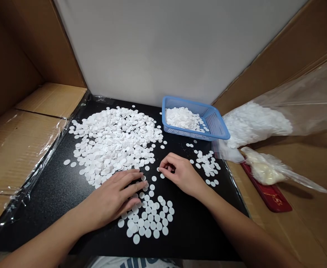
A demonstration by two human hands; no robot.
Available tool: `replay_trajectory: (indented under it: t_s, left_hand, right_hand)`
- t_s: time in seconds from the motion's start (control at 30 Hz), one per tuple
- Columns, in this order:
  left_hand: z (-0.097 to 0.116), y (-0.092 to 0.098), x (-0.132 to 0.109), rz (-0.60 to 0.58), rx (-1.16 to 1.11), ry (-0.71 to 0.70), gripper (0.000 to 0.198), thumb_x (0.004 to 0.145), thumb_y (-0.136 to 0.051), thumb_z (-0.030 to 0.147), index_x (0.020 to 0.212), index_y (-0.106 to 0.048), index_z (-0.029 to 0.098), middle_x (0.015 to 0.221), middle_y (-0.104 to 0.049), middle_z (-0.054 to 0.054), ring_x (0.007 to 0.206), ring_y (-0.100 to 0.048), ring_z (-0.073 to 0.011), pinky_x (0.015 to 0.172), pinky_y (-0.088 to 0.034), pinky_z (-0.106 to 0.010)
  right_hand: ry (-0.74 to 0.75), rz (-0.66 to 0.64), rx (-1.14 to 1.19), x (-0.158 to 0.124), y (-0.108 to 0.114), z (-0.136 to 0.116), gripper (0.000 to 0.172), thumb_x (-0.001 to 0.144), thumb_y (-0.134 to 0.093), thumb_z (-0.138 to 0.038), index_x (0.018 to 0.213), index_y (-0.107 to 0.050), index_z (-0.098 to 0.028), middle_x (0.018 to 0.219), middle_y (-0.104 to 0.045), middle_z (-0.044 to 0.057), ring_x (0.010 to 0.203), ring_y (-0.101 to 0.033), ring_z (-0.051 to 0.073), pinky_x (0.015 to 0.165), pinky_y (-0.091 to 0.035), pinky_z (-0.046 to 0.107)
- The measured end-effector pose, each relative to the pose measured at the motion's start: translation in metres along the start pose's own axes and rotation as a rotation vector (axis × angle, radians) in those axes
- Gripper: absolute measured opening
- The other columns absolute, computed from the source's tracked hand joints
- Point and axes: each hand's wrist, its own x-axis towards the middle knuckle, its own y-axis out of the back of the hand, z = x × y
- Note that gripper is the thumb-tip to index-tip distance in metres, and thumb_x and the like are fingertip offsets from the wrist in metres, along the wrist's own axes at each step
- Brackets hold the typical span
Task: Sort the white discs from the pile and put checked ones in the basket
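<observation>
My left hand (115, 199) lies palm down with its fingers stretched out, at the near edge of a big heap of white discs (118, 137). Its fingertips rest among a few loose discs. Between the thumb and index finger of my right hand (180, 173) a small white disc (158, 169) shows, pinched at its edge. Another disc (162, 176) lies on the black tabletop just below those fingertips. Nearer to me is a spread-out group of discs (150, 216), partly beneath my left thumb.
A blue plastic basket (196, 134) partly filled with discs stands at the back right. A smaller disc pile (208, 163) sits by the right edge. Beyond are a clear bag of white discs (255, 123), a knotted bag with yellowish contents (266, 169) and a red packet (272, 197). Cardboard (23, 145) borders the left.
</observation>
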Motion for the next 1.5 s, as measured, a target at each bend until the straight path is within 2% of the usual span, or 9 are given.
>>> replay_trajectory:
  t_s: [0.13,0.37,0.6,0.7,0.83,1.0,1.13,1.23,1.5]
  left_hand:
    - [0.002,0.006,0.000,0.142,-0.110,0.136,0.027,0.103,-0.045,0.024,0.125,-0.061,0.023,0.126,-0.063,-0.009,0.119,-0.058,-0.0242,0.098,-0.051,-0.040]
    - [0.000,0.010,0.002,0.228,-0.147,0.235,0.020,0.101,-0.047,0.023,0.106,-0.066,0.022,0.107,-0.067,-0.007,0.100,-0.061,-0.0212,0.086,-0.052,-0.035]
    - [0.000,0.009,0.002,0.242,-0.169,0.228,0.019,0.101,-0.046,0.021,0.107,-0.064,0.022,0.104,-0.067,-0.006,0.099,-0.061,-0.0202,0.085,-0.051,-0.033]
    - [-0.001,0.010,0.002,0.247,-0.189,0.246,0.020,0.102,-0.044,0.021,0.111,-0.062,0.023,0.104,-0.066,-0.005,0.099,-0.062,-0.0199,0.085,-0.051,-0.033]
    - [-0.002,0.011,0.001,0.286,-0.203,0.323,0.022,0.102,-0.041,0.020,0.113,-0.060,0.023,0.101,-0.066,-0.005,0.094,-0.063,-0.0187,0.081,-0.053,-0.032]
    - [-0.003,0.010,0.000,0.320,-0.218,0.402,0.022,0.102,-0.039,0.022,0.112,-0.058,0.022,0.101,-0.070,-0.004,0.092,-0.069,-0.0181,0.079,-0.057,-0.031]
    - [-0.005,0.008,-0.002,0.322,-0.238,0.425,0.025,0.103,-0.035,0.023,0.113,-0.058,0.022,0.105,-0.072,-0.005,0.094,-0.071,-0.0189,0.081,-0.059,-0.033]
    - [-0.006,0.006,-0.003,0.295,-0.245,0.457,0.026,0.102,-0.034,0.023,0.111,-0.059,0.022,0.104,-0.073,-0.005,0.093,-0.071,-0.0194,0.081,-0.059,-0.034]
    - [-0.003,0.000,-0.004,0.066,-0.263,0.297,0.033,0.090,-0.037,0.003,0.109,-0.055,0.023,0.108,-0.067,-0.006,0.098,-0.064,-0.0207,0.083,-0.055,-0.036]
  right_hand:
    - [-0.047,0.028,0.079,-0.002,0.007,0.002,0.013,0.088,-0.064,-0.018,0.076,-0.064,-0.020,0.078,-0.060,0.000,0.063,-0.055,0.012,0.058,-0.048,0.025]
    - [0.150,-0.374,0.011,-0.011,0.017,-0.006,0.010,0.087,-0.070,-0.015,0.079,-0.069,-0.021,0.083,-0.063,-0.001,0.068,-0.061,0.012,0.061,-0.049,0.024]
    - [0.215,-0.144,-0.084,-0.007,0.002,-0.006,0.011,0.094,-0.063,-0.015,0.098,-0.071,-0.021,0.087,-0.063,0.002,0.081,-0.063,0.017,0.071,-0.052,0.030]
    - [0.251,-0.139,-0.117,-0.006,-0.003,-0.008,0.009,0.089,-0.069,-0.011,0.089,-0.068,-0.020,0.086,-0.062,0.002,0.081,-0.061,0.016,0.072,-0.050,0.030]
    - [0.300,-0.007,-0.209,-0.007,-0.003,-0.010,0.009,0.089,-0.067,-0.010,0.086,-0.065,-0.018,0.086,-0.062,0.003,0.078,-0.057,0.018,0.074,-0.047,0.035]
    - [0.270,-0.150,-0.080,-0.007,0.004,-0.007,0.012,0.092,-0.063,-0.011,0.088,-0.069,-0.021,0.088,-0.066,0.002,0.082,-0.062,0.017,0.076,-0.050,0.033]
    - [0.071,-0.028,0.050,-0.006,0.010,0.001,0.023,0.095,-0.051,-0.008,0.094,-0.069,-0.022,0.094,-0.068,0.003,0.088,-0.066,0.018,0.078,-0.054,0.032]
    - [0.003,-0.065,0.039,-0.005,0.009,0.001,0.026,0.095,-0.049,-0.008,0.099,-0.072,-0.022,0.097,-0.068,0.005,0.090,-0.066,0.019,0.082,-0.054,0.035]
    - [0.102,-0.173,0.092,-0.012,-0.015,-0.013,0.037,0.096,-0.048,-0.007,0.120,-0.071,-0.021,0.097,-0.061,0.006,0.089,-0.061,0.018,0.080,-0.054,0.033]
